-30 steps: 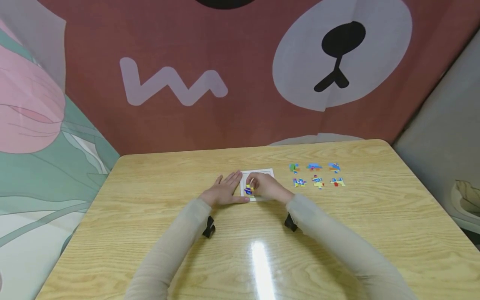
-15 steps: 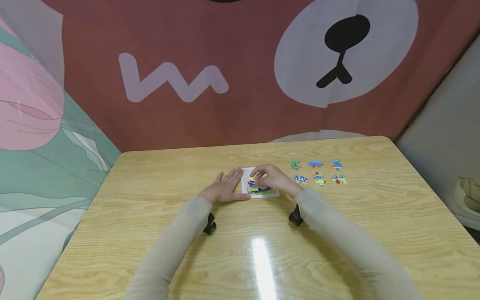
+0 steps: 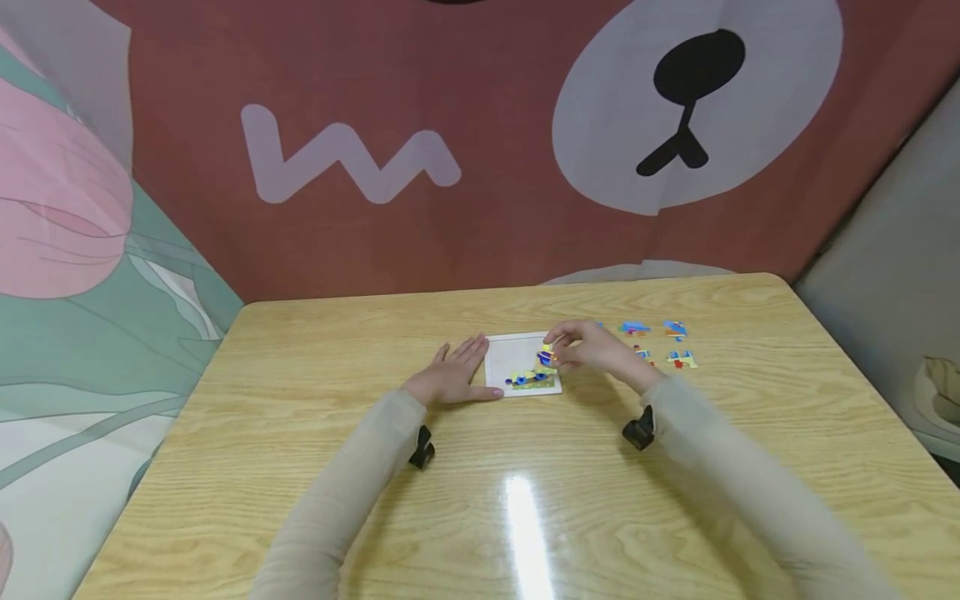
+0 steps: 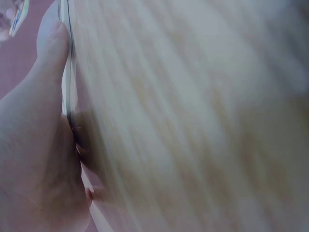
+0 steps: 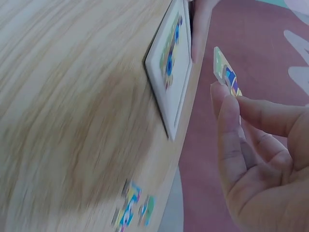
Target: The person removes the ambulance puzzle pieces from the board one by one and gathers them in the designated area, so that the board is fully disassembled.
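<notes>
A white puzzle tray (image 3: 516, 337) lies on the table, with joined jigsaw pieces (image 3: 531, 381) along its near side. My left hand (image 3: 452, 377) rests spread at the tray's left edge, its thumb along the near left corner. In the left wrist view, the thumb (image 4: 55, 43) touches the tray's side. Over the tray's right part, my right hand (image 3: 594, 345) pinches a jigsaw piece (image 5: 226, 72) between thumb and fingers. This piece, yellow, blue and green, is held raised off the tray in the right wrist view.
Several loose jigsaw pieces (image 3: 634, 327) lie in two rows to the right of the tray, some hidden behind my right hand. The wooden table (image 3: 360, 350) meets a printed cloth backdrop (image 3: 390, 250) at its far edge.
My right hand has moved right across the tray, still pinching the jigsaw piece. The joined pieces along the near side have come into sight. My left hand has stayed in place.
</notes>
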A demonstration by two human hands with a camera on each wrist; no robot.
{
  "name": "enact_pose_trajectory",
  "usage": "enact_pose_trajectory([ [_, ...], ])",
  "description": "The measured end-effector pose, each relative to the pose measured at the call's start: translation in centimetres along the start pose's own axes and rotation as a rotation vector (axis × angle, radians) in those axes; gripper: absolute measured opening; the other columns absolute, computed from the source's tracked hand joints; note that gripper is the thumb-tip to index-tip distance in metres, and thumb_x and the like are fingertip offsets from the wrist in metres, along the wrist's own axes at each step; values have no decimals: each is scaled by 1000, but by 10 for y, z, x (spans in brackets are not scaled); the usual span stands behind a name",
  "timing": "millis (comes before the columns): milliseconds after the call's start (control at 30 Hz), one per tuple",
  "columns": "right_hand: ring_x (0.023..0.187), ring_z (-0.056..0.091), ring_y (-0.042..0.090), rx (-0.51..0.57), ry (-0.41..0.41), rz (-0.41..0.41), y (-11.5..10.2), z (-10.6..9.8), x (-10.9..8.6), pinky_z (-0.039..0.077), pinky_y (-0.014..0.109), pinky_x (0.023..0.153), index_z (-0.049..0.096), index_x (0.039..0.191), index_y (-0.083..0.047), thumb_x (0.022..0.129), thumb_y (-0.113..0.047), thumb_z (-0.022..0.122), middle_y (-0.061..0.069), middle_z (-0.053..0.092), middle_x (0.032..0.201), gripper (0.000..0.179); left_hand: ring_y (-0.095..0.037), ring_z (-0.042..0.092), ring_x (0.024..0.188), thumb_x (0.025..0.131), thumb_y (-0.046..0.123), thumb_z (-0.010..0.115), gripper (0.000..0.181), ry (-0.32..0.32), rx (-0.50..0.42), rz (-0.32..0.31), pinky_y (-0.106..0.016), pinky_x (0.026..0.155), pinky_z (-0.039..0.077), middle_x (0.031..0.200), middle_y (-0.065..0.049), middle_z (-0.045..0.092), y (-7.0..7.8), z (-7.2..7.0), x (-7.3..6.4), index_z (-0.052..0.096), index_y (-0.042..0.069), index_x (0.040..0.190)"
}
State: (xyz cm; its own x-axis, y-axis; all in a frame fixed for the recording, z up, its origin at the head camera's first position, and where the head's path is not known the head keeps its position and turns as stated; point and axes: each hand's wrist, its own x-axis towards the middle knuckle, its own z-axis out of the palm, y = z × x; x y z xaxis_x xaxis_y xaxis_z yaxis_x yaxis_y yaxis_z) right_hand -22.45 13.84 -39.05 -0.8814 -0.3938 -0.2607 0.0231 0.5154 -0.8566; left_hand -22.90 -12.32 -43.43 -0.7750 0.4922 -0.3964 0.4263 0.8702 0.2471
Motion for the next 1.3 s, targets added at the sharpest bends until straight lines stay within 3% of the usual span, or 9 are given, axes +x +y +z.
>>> enact_pose_trajectory([
  [133,81,66,15,-11,7,5,4,-10,-9,54,32,72,56,121,8,94,-3,53,17,62,102,29,-13,-6,151,87,73,40,99,1,1,-1,-49,122,-3,162,3,-10,0,0,-1,-8,18,154],
  [400,80,66,11,-30,2,-3,18,-26,-23,58,36,79,54,122,12,95,-2,52,15,61,98,31,-13,-6,151,88,72,41,99,-1,-3,-2,-48,122,-4,162,3,-11,0,0,-1,-9,18,154],
  [800,77,65,5,-31,7,9,43,-39,-45,56,20,69,54,121,14,95,-2,52,13,63,93,30,-15,-5,151,88,71,41,98,1,-10,6,-49,122,-3,163,2,-9,1,1,-3,-8,18,154],
  [1033,81,66,9,-80,19,33,51,-43,-51,58,24,72,53,122,13,96,-4,53,21,63,103,31,-14,-5,151,88,71,42,98,-2,-7,2,-49,122,-3,162,2,-10,2,0,-3,-8,17,154],
  [1300,78,67,7,-13,-19,70,55,-46,-53,58,27,75,51,123,14,97,-1,50,10,63,93,30,-14,-4,151,88,71,41,98,6,-2,5,-49,122,-3,163,2,-9,1,0,-2,-8,17,154],
])
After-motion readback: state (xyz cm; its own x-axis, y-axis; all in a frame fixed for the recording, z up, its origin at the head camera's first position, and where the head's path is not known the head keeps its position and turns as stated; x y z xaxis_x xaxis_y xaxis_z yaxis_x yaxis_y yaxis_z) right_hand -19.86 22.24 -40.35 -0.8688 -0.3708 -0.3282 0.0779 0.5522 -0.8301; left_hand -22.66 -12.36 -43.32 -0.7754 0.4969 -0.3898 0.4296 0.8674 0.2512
